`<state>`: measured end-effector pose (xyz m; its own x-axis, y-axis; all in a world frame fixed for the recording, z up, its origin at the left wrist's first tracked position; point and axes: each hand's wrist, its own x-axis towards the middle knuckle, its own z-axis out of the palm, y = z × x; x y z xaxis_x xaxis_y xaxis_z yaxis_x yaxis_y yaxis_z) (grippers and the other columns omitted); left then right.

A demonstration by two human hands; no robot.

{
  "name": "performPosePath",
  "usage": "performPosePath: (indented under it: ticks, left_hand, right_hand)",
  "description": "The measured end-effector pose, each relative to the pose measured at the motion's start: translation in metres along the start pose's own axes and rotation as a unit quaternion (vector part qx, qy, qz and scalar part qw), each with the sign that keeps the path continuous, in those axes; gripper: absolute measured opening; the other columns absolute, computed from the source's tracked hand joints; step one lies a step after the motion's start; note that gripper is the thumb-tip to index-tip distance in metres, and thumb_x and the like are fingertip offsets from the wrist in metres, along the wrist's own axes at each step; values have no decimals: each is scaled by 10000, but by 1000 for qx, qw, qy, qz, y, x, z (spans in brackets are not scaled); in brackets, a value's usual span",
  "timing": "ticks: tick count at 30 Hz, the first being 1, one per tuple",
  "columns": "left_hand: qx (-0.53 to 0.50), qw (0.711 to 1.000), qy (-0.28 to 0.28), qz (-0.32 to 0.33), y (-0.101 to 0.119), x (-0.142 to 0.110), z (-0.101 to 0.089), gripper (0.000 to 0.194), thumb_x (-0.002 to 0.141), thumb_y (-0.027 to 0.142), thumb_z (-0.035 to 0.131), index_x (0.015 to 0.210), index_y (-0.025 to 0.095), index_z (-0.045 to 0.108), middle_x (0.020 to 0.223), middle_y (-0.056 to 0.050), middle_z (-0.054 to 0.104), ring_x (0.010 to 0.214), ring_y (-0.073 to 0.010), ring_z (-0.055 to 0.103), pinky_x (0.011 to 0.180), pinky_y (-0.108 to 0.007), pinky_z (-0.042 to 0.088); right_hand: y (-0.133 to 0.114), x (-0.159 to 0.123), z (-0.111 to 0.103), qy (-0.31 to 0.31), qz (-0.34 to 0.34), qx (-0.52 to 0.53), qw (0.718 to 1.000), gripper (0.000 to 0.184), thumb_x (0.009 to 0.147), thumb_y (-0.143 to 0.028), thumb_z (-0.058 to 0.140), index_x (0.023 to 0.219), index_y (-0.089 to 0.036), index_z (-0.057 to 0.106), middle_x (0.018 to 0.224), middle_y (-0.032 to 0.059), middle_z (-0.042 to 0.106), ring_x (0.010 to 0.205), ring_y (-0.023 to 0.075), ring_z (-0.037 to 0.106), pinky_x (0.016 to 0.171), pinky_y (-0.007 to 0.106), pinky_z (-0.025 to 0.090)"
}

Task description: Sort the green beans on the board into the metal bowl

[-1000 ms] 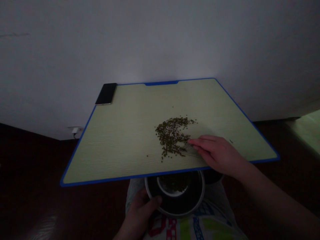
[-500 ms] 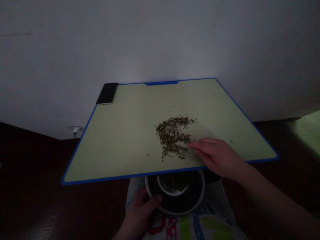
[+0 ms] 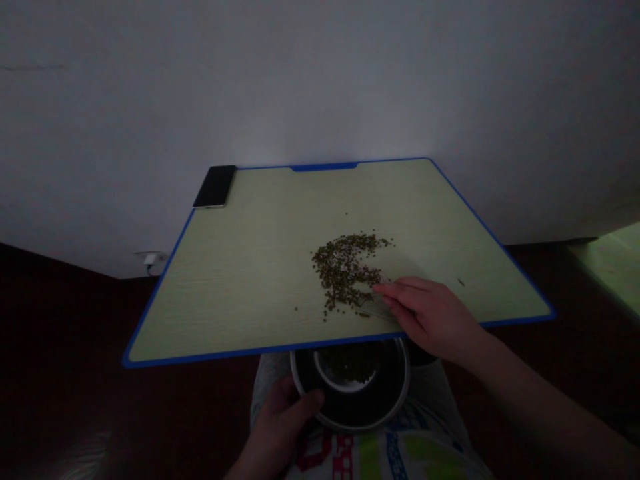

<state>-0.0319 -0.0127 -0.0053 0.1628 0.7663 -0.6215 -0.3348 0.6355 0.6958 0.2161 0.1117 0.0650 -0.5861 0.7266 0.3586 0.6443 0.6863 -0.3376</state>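
Note:
A loose patch of small greenish-brown beans (image 3: 340, 267) is spread over the pale tabletop (image 3: 240, 267). At its lower right edge, the fingertips of my right hand (image 3: 433, 313) touch down among the beans. Those fingers are drawn together, and whatever may be between them is too small to make out. Below the near table edge, a round metal bowl (image 3: 357, 410) rests at my lap with more dark beans (image 3: 355, 365) inside. My left hand (image 3: 287, 417) grips its left rim, thumb over the edge. The table hides the bowl's far side.
A dark phone or tablet (image 3: 215, 187) lies at the table's far left corner. Blue edging (image 3: 210, 359) runs round the tabletop. A thin brown bit (image 3: 461, 282) lies to the right. Behind stands a wall (image 3: 320, 80) with a plugged-in charger (image 3: 150, 259) at lower left.
My right hand has shifted very slightly left, its fingertips still at the beans' edge. The left hand and bowl stay in place.

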Motion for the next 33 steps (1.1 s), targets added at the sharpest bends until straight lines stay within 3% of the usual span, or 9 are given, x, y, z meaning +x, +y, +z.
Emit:
performPosePath:
  ticks: [4,19,33]
  left_hand:
    - [-2,1000,1,-4,2,-1,1,376,624,387,839,911,154,774,892,-111,811,854,-284,735,862,-390,552]
    - [18,1000,-1,-2,1,0,-2,371,672,377,795,971,161,755,964,-115,805,930,-290,723,891,-390,541]
    - [1,1000,-1,1,-4,0,-5,360,673,361,809,957,147,759,954,-127,806,922,-298,725,913,-410,528]
  right_hand:
    - [0,0,1,1,6,-1,1000,256,936,-161,486,1103,-132,678,917,81,747,806,176,689,734,306,574]
    - [-4,6,5,-36,7,1,999,304,951,-195,456,1162,-141,668,907,87,729,792,179,673,718,316,558]
    - [-8,19,14,-29,9,15,999,299,945,-198,462,1144,-164,683,979,93,744,877,185,692,789,332,573]
